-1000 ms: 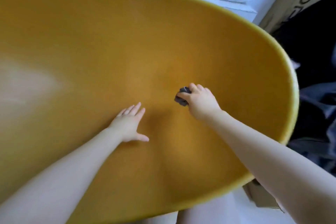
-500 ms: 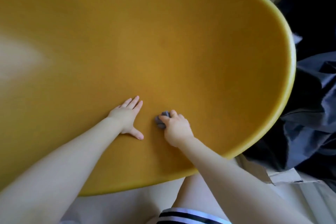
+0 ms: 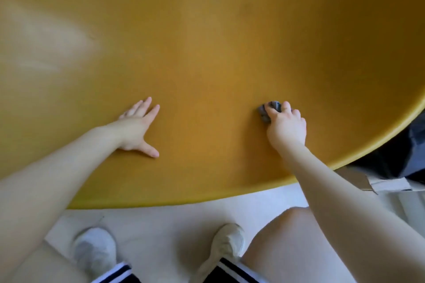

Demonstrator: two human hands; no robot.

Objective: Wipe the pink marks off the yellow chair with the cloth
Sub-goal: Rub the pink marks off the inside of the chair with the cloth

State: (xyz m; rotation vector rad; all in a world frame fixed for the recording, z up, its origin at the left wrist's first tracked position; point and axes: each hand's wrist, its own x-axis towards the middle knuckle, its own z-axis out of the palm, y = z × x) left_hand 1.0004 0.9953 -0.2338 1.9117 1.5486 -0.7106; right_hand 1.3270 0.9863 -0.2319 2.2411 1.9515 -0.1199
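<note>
Head camera looks steeply down: at the bottom of the frame two pale shoes [image 3: 94,253] stand on a light floor [image 3: 161,225], with bare knees and dark shorts with white stripes [image 3: 232,271] at the lower edge. Half a second ago only a sliver of the shorts showed; the view has since tipped down and the shoes have come into sight.

Above them the yellow chair [image 3: 207,41] fills the middle and top of the frame, its curved rim running from lower left up to the right edge. Left hand [image 3: 138,127] lies flat on the yellow surface at centre left, fingers straight and thumb spread, holding nothing, much as before. Right hand [image 3: 286,127] at centre right is clenched around a small wad of grey cloth [image 3: 269,110], pressing it to the chair. It was just beside the left hand half a second ago; now the two are well apart, the cloth having travelled toward the right rim.

No pink marks can be made out on the surface. At the right edge, cardboard [image 3: 368,182] and dark fabric [image 3: 402,156] lie past the rim.
</note>
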